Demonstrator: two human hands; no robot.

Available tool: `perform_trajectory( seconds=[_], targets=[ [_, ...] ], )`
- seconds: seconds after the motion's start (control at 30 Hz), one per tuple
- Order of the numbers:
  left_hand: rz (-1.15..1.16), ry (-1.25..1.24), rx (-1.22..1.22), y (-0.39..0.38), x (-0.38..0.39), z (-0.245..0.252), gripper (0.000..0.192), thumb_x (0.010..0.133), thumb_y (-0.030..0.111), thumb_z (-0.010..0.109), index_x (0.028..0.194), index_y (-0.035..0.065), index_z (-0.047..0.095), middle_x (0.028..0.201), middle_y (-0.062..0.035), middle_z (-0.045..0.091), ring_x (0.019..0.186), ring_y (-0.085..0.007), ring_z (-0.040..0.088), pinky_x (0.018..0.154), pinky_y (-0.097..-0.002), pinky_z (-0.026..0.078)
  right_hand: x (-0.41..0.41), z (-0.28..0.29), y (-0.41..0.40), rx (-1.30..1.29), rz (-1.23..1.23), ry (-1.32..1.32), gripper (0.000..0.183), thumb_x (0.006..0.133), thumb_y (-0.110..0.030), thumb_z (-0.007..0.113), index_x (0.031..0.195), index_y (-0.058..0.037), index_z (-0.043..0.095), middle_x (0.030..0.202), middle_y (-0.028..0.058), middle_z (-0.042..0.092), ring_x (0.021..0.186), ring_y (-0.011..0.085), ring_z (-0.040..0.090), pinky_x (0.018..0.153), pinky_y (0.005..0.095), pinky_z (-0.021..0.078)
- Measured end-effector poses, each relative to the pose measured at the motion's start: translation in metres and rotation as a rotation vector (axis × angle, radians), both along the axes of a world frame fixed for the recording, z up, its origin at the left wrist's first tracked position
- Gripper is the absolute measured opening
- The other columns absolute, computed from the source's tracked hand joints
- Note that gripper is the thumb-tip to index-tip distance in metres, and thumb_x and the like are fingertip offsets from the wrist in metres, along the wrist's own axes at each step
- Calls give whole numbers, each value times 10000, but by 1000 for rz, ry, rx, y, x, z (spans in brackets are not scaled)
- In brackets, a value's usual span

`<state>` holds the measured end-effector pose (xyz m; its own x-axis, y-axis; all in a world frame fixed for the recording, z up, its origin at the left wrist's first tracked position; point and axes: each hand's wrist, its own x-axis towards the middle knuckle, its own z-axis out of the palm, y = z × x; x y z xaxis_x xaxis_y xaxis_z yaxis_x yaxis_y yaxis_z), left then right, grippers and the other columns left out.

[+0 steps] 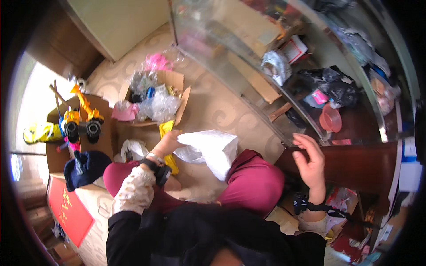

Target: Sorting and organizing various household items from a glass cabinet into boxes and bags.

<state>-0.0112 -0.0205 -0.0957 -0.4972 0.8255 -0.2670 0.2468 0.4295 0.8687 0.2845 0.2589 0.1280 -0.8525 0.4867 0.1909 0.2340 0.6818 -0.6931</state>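
My left hand [169,143] grips the edge of a white plastic bag [218,146], which spreads out over the floor between my knees. A yellow strip of plastic or cloth [168,128] shows behind and below that hand. Off to the right, my right hand [310,161] is raised with its fingers apart and nothing in it. It is nearest to the dark red wooden cabinet edge [359,163]. Another white plastic bag [133,148] lies on the floor left of my left hand.
A cardboard box [173,79] of crumpled clear plastic stands ahead. At left, a yellow toy excavator [83,114] and a navy cap [87,166] rest by a larger cardboard box [108,133]. Glass shelving [233,86] at right holds a black plastic bag [336,86] and a pink bowl [330,119].
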Motion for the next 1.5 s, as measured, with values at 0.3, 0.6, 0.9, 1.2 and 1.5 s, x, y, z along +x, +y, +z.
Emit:
perform_trajectory(
  seconds=[0.3, 0.6, 0.9, 1.2, 1.5],
  targets=[
    [273, -365, 474, -9, 23, 155, 253, 784, -32, 604, 1031, -3, 650, 958, -20, 665, 877, -107, 606, 788, -259, 475, -32, 31, -86, 428, 403, 292, 1060, 498, -218, 845, 1413, -112, 322, 1451, 213, 258, 1277, 432, 316, 1026, 477, 321],
    [8, -445, 507, -17, 82, 183, 639, 688, 76, 798, 1244, -16, 495, 1155, -73, 594, 1054, -190, 560, 917, -339, 443, -41, 49, -98, -247, 321, 267, 538, 785, -26, 643, 1293, -60, 469, 1125, 150, 620, 1062, 280, 608, 853, 323, 480],
    [17, -748, 424, -23, 128, 176, 524, 837, 153, 623, 1308, 15, 438, 1197, -49, 546, 1092, -175, 513, 939, -322, 402, -57, 20, -125, 72, 156, 234, 717, 718, -93, 699, 1353, -57, 369, 1214, 172, 555, 948, 287, 627, 785, 338, 488],
    [-12, -1000, 279, -22, 142, 195, 569, 812, 131, 601, 1334, 21, 404, 1231, -83, 546, 1111, -202, 532, 965, -336, 409, 12, 0, -129, 103, 697, -12, 843, 714, -322, 746, 1385, -25, 331, 1446, 194, 288, 1308, 406, 306, 1015, 510, 312],
    [-85, -795, 348, 6, 82, 150, 441, 909, 297, 563, 1211, -23, 542, 1094, -90, 634, 982, -166, 595, 865, -291, 450, -3, -24, -88, -567, 130, -114, 344, 716, -139, 749, 1023, -26, 641, 876, 111, 688, 796, 161, 653, 737, 298, 500]
  ],
)
